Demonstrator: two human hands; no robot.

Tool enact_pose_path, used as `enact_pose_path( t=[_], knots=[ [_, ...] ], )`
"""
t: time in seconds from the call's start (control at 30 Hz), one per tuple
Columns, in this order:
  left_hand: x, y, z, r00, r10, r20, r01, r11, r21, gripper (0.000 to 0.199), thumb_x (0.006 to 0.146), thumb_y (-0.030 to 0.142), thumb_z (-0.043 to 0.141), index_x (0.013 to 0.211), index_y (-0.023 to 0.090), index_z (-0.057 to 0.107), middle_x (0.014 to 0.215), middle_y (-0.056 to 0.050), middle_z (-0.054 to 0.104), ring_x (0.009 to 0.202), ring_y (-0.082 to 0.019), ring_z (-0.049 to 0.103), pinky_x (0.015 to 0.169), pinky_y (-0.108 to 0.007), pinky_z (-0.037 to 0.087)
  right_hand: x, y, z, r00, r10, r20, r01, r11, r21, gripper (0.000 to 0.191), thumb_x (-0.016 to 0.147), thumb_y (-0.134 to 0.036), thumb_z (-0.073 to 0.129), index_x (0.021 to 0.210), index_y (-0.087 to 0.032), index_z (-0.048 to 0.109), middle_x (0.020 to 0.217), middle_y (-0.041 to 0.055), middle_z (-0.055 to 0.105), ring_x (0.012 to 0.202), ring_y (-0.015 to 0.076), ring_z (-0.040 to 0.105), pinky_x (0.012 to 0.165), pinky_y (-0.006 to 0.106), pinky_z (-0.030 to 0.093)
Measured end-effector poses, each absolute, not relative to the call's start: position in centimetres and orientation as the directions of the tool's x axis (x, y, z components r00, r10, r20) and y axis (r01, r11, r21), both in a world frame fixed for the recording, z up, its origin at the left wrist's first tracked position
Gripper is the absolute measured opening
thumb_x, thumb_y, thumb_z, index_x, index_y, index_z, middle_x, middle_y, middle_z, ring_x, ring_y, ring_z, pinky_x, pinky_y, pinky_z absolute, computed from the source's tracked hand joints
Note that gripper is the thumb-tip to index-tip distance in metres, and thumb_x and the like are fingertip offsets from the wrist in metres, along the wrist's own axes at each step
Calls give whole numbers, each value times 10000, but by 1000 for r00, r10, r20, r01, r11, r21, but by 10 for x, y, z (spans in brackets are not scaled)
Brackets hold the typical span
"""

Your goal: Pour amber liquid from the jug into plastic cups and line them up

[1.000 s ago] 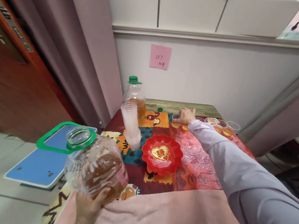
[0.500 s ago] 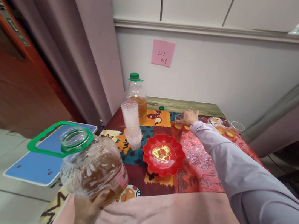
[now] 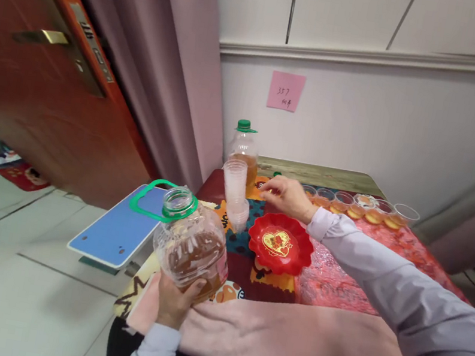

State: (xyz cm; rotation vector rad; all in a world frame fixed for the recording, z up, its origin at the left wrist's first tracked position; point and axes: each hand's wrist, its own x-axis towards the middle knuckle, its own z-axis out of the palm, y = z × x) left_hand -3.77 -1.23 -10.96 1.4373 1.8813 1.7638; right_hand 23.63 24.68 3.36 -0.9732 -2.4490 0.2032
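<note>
Left hand: the left hand (image 3: pixel 175 301) is clamped on the lower near side of the open jug.
Open jug: the open jug (image 3: pixel 194 246) is held tilted leftward over the near left of the bench (image 3: pixel 329 174); brown liquid is seen inside, and its green handle (image 3: pixel 139 198) is swung out to the left.
Right hand: the right hand (image 3: pixel 292 198) is held out over the bench beyond the red dish (image 3: pixel 258 239), fingers part-bent and loosely apart, nothing seen gripped.
Cup stacks: clear cup stacks (image 3: pixel 235 182) are placed just left of the right hand's fingertips.
Filled cups: a row of clear cups (image 3: pixel 356 210) with amber liquid is lined up at the far right.
Capped jug: the capped jug (image 3: pixel 248 168) is stood upright at the far left, behind the stacks.
Near edge: a pink cloth (image 3: pixel 282 343) is spread there.
Left of bench: a blue board (image 3: pixel 113 227) is seen.
</note>
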Motion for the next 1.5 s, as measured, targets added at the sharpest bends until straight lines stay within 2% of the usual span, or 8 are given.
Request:
enact_pose_path(
  t=[0.1,0.23,0.47,0.67,0.8,1.17,1.37,1.5],
  knots=[
    [-31,-12,-105,-540,714,446,446,-207,871,922,660,698,859,1349,148,586,1223,-196,741,1212,-400,713,1051,-542,569,199,210,36,-795,535,287,481,843,-240,273,993,-359,718,1228,-235,780,1240,82,758,1060,218,726,845,280,502],
    [-29,-12,-102,-520,759,392,389,-199,900,860,660,656,881,1288,153,579,1102,-162,771,1048,-365,766,907,-503,625,173,188,34,-810,579,87,568,813,-126,243,1049,-259,606,1178,-195,802,1212,119,770,1038,243,742,772,284,478],
    [-27,-12,-97,-504,755,420,376,-246,893,963,683,601,895,1423,151,474,1247,-193,739,1129,-359,758,943,-488,624,162,189,29,-751,654,92,640,755,-143,267,1067,-269,581,1108,-168,825,1137,152,808,1036,259,751,814,296,487],
    [-26,-10,-99,-511,764,394,354,-231,906,947,670,615,896,1395,172,479,1165,-150,758,1072,-345,770,912,-486,632,167,197,23,-700,693,173,649,718,-249,96,938,-176,751,955,-187,845,995,89,837,924,215,761,766,254,484],
    [-26,-9,-100,-508,753,418,359,-256,897,993,668,612,898,1437,164,456,1244,-181,736,1145,-366,752,974,-510,615,169,200,21,-669,696,261,619,716,-322,30,858,-174,847,882,-189,841,892,57,827,816,180,742,720,237,472],
    [-25,-10,-98,-501,764,408,354,-249,902,996,678,603,894,1457,174,443,1260,-175,729,1143,-357,755,989,-510,605,237,183,50,-387,637,666,523,747,-411,156,985,-332,728,915,-219,810,881,38,774,757,161,666,729,266,460],
    [-25,-8,-97,-504,767,396,353,-236,905,997,670,625,892,1431,161,447,1266,-191,724,1131,-337,756,991,-492,603,289,156,-24,-440,817,374,727,568,-386,148,972,-291,733,869,-203,794,891,66,780,772,188,695,704,275,454],
    [-23,-7,-90,-499,769,401,353,-243,904,1029,666,635,889,1450,142,441,1302,-213,709,1166,-342,742,1021,-483,589,293,151,-50,-435,841,321,750,536,-387,152,990,-285,708,900,-203,798,945,79,793,805,205,720,696,287,464]
  ],
)
